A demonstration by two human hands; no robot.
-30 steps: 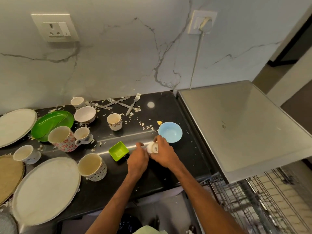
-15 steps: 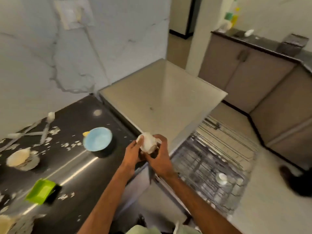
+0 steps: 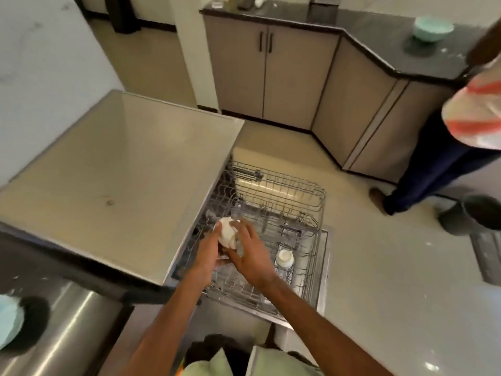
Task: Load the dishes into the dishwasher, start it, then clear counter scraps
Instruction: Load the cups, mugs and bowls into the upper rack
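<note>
Far left edge: pale blue round bowl (image 3: 6, 321) on the dark stone counter (image 3: 24, 256), half cut off by the frame. White flecks lie on the counter near it.

Next over: flat beige-grey dishwasher top (image 3: 122, 164), one small dark spot on it. Below its right edge the grey wire dishwasher rack (image 3: 303, 202) is pulled out.

Left hand (image 3: 207, 256) is at the rack's rear left area, fingers curled round the left side and underside of a small white ceramic cup (image 3: 226, 232). The cup is held over the wires, just beside the dishwasher's edge. Can't tell if it touches the rack, and motion blur hides which way its mouth faces.

Right hand (image 3: 250, 257) is on the cup's right side, fingers spread and bent over it, thumb hidden. Both hands have hold of the cup.

Right of the hands: a second white cup (image 3: 284, 257) sits upside down in the rack, near the held one but apart from it.

Background: beige cabinet doors (image 3: 271, 77) under a dark worktop (image 3: 379, 36), with a teal bowl (image 3: 432, 28) on it.

Far right: another person (image 3: 433, 169) in a striped top and dark trousers stands on the pale floor, with a dark round bin (image 3: 477, 215) just beside their foot.
</note>
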